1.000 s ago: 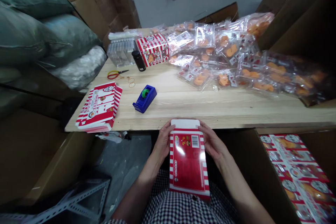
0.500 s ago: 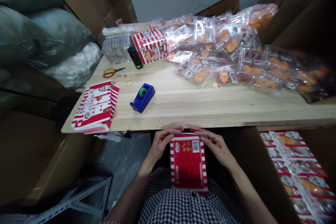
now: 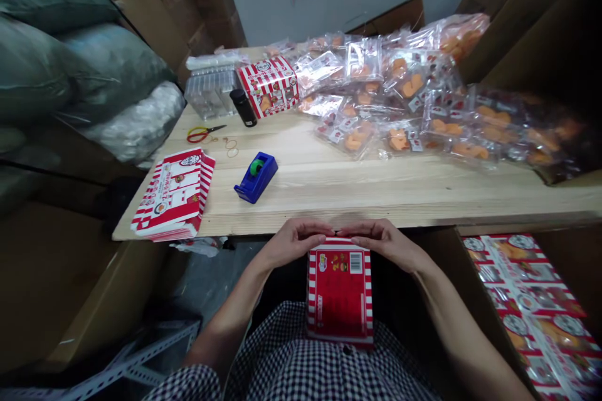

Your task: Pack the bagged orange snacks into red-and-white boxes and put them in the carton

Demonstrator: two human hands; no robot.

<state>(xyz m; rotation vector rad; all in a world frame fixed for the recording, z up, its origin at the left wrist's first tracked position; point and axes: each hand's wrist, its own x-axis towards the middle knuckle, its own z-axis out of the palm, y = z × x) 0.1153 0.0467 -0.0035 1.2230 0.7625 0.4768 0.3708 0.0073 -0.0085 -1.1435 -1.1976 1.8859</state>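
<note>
A red box with red-and-white striped edges [image 3: 340,294] rests against my lap, below the table's front edge. Its printed face with a barcode is turned up toward me. At the box's far end, my left hand [image 3: 301,239] grips the left corner, thumb on the printed face and fingers over the end. My right hand [image 3: 383,241] holds the right corner the same way. The fingertips of both hands nearly meet in the middle. The far side of the box, under the fingers, is hidden.
On the wooden table [image 3: 329,185] are a blue tape dispenser [image 3: 256,177], flat printed cartons [image 3: 174,194], scissors [image 3: 204,133], a black bottle [image 3: 243,108], a striped box [image 3: 269,86], clear plastic packs [image 3: 211,93] and bagged orange pieces [image 3: 409,84]. Finished-looking boxes [image 3: 531,307] fill a carton at right.
Both hands have come down over the box's far end, and their fingertips have moved closer together. The box has shifted very slightly right.
</note>
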